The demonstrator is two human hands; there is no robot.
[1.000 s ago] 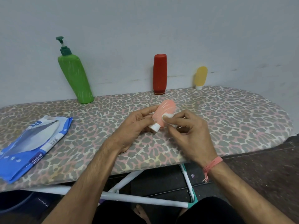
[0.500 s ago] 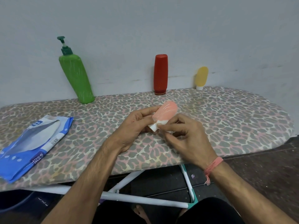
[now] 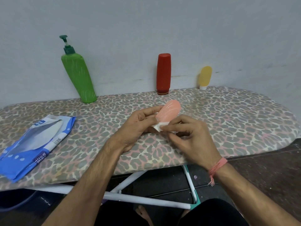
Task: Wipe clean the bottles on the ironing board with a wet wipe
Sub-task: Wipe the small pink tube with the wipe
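Observation:
A small pink bottle (image 3: 169, 112) with a white cap is tilted above the middle of the leopard-print ironing board (image 3: 236, 115). My left hand (image 3: 138, 126) grips it from the left. My right hand (image 3: 190, 134) pinches a white wet wipe (image 3: 158, 127) against the cap end of the bottle. Against the wall at the back stand a green pump bottle (image 3: 79, 79), a red bottle (image 3: 163, 74) upside down on its cap, and a small yellow bottle (image 3: 205, 77), also cap down.
A blue wet-wipe pack (image 3: 34, 144) lies on the board's left side. The wall runs right behind the bottles. The board's white legs (image 3: 130, 198) and dark floor show below the front edge.
My right hand has slid the wipe from the bottle's body down toward its white cap. The bottle stays in my left hand, barely shifted.

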